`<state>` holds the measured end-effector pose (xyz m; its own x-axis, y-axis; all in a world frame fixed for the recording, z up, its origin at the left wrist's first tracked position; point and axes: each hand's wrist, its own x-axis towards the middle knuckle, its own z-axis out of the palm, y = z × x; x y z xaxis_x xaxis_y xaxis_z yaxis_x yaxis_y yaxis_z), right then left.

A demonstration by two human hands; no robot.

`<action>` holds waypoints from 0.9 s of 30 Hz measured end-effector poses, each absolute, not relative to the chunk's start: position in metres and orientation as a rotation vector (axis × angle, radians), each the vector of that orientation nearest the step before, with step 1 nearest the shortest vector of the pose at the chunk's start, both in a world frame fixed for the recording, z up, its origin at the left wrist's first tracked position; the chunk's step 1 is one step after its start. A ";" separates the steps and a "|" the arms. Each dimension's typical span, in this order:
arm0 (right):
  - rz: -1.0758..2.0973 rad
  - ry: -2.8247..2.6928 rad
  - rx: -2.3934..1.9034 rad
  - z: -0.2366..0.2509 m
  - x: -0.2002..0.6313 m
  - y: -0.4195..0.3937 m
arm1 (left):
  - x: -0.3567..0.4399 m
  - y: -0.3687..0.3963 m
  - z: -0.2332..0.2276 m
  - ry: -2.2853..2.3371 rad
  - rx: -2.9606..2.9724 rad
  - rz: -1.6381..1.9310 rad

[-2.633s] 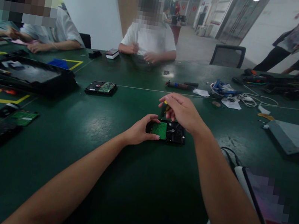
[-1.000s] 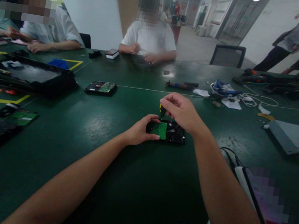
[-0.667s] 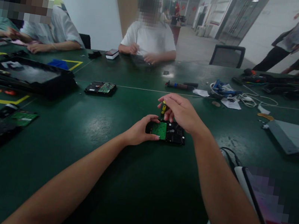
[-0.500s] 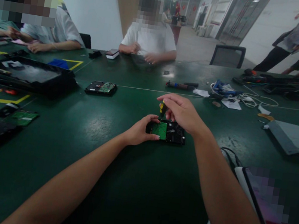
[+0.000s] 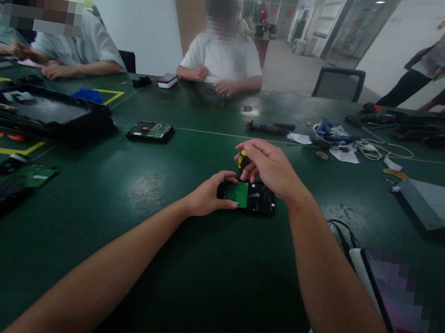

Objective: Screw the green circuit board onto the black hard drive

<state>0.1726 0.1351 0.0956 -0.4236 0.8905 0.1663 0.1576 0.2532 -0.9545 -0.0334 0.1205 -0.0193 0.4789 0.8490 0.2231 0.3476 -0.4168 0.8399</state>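
Hard drive (image 5: pixel 260 199) clasped by left hand (image 5: pixel 207 195), screwdriver (image 5: pixel 242 160) by right hand (image 5: pixel 271 167), green table (image 5: pixel 205 276), office (image 5: pixel 295 68)

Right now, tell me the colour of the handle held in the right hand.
The handle is black and yellow, shown best in the head view.
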 end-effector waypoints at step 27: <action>1.093 -1.901 -0.986 0.098 0.176 0.133 | -0.033 0.119 -0.017 0.996 1.979 0.854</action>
